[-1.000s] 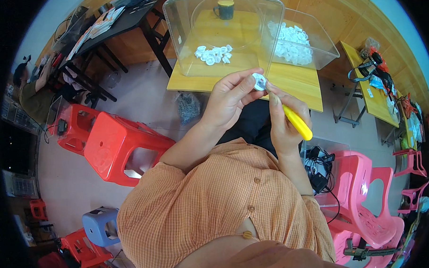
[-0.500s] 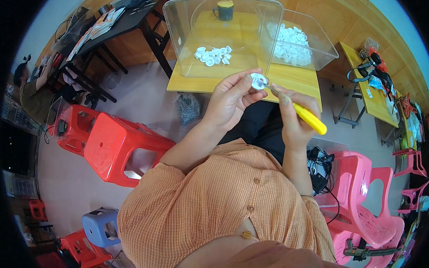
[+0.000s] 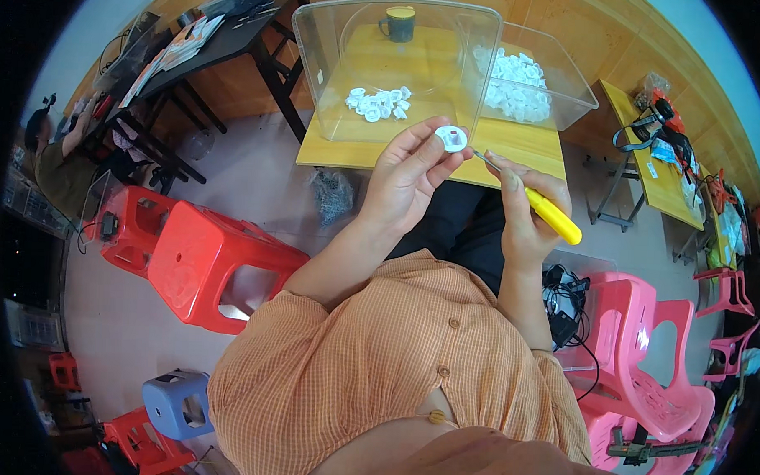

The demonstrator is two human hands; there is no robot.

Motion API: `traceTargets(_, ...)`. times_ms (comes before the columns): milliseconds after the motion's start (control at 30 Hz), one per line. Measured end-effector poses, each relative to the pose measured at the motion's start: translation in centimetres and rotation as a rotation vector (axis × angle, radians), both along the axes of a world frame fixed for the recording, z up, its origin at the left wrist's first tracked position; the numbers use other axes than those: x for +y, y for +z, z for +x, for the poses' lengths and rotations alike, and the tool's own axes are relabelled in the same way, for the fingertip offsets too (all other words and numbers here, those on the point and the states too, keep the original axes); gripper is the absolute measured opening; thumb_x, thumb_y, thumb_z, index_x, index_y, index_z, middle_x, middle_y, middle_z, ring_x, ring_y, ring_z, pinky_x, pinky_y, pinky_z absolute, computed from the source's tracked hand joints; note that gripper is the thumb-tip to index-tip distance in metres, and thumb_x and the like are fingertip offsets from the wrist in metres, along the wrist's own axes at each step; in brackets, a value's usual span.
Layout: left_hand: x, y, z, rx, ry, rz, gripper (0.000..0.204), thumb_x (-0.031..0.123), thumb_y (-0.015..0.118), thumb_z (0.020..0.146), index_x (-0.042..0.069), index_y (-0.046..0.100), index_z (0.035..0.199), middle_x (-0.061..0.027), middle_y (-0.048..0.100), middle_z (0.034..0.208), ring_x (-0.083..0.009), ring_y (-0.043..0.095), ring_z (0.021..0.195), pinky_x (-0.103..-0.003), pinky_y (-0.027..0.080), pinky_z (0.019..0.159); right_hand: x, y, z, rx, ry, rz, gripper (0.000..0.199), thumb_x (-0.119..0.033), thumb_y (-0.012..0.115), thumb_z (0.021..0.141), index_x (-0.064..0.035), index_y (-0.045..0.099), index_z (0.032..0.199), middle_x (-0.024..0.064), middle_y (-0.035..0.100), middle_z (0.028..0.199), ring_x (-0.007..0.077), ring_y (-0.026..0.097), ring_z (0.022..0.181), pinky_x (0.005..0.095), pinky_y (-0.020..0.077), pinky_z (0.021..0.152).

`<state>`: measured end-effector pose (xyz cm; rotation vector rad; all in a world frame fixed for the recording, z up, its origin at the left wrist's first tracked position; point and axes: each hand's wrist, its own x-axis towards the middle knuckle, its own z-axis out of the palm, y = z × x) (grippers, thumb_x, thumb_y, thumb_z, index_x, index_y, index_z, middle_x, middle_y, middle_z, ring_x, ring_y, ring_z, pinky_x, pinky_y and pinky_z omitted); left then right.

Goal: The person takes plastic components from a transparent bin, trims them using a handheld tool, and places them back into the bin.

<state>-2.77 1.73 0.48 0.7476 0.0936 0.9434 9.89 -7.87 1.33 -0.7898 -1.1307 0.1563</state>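
Observation:
Pinched between the thumb and fingers of my left hand (image 3: 401, 178) is a small round white plastic part (image 3: 452, 139), its recessed face turned up. My right hand (image 3: 521, 211) is wrapped round the yellow handle of a slim tool (image 3: 552, 216) with a thin metal shaft. The shaft's tip sits just right of the white part, close to my left fingertips; whether it touches them I cannot tell. Beyond my hands, a small pile of similar white parts (image 3: 376, 105) lies within the outline of a clear plastic box (image 3: 314, 122) on the yellow table (image 3: 525, 146).
A second clear bin (image 3: 573, 106) at the back right holds many white parts (image 3: 517, 87). A dark mug (image 3: 398, 26) stands farther back. Red stools (image 3: 191, 260) are on the left, pink chairs (image 3: 631, 355) on the right. At far left, a person (image 3: 60, 163) sits by a black table (image 3: 202, 64).
The tool's tip has drawn back to the right, off the white part's face. The part has tipped and shifted slightly left, showing more of its face.

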Motion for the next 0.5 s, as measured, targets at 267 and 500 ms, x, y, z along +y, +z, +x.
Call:
traceTargets(267,-0.44,-0.22,-0.23,-0.032,-0.041,0.097,0.033,0.012,0.057,0.092,0.002,0.054,0.123,-0.0146,0.062,0.113,-0.0214,0.064,0.097,-0.029,0.053,0.084,0.05,0.32,-0.23,-0.230,-0.065,0.059,0.018,0.007,0.066,0.079,0.0006,0.055,0.092,0.0209,0.067,0.100,0.0291,0.066,0.097,0.0355,0.0514,0.087)
traceTargets(500,-0.91,-0.16,-0.15,-0.013,-0.024,0.166,0.034,0.011,0.059,0.091,0.002,0.056,0.123,-0.0127,0.063,0.113,-0.0176,0.063,0.094,-0.029,0.053,0.083,0.04,0.89,-0.31,-0.346,-0.073,0.103,0.020,0.007,0.068,0.076,-0.0011,0.057,0.090,0.0208,0.067,0.099,0.0310,0.067,0.097,0.0367,0.0522,0.086)
